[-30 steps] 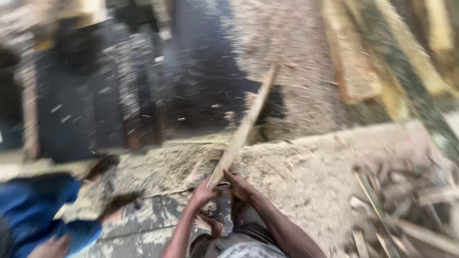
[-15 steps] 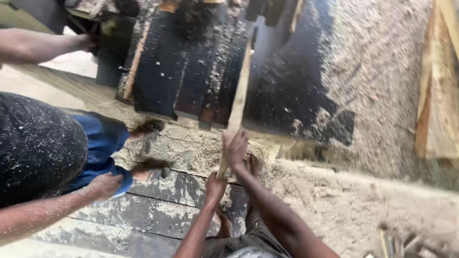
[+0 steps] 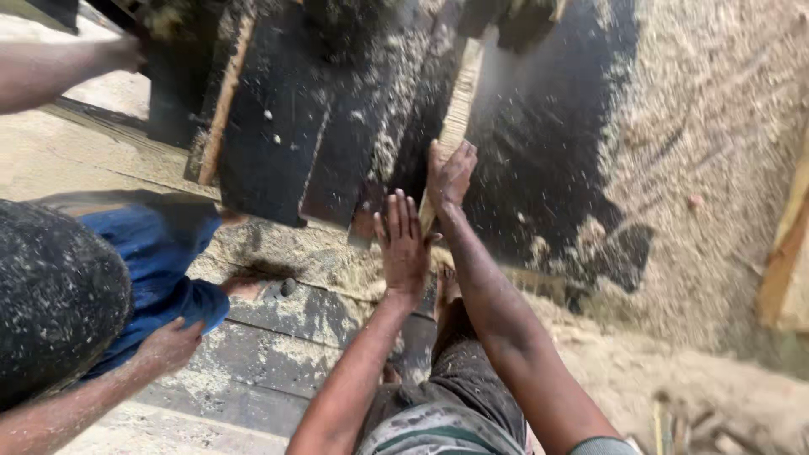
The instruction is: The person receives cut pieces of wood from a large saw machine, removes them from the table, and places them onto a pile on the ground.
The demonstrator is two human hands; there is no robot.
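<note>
Seen from the head camera: right hand (image 3: 450, 175) wrapped around the near end of a narrow wooden plank (image 3: 456, 118), fingers curled over its pale sawn face, plank running up and away from the hand across a dark, sawdust-flecked machine bed (image 3: 278, 143). Left hand (image 3: 403, 243) open just beside and below the right, fingers spread and pointing up, palm pressed flat toward the plank's lower end; actual contact hard to tell. Loose flecks of sawdust in the air around both hands. Beneath the wrists, dust-streaked dark trousers (image 3: 459, 396) and grey, dusty boards (image 3: 286, 354). Right of the right hand, a broad drift of sawdust (image 3: 716, 118) piled against the dark surface, with the edge of another pale timber (image 3: 788, 253) beyond it. Well left of the left hand, a second person in a speckled dark top (image 3: 50, 295) and blue shorts (image 3: 164, 261), one hand (image 3: 171, 344) loosely curled low beside the boards, a bare forearm (image 3: 59, 72) stretched out far above it toward the machine.
</note>
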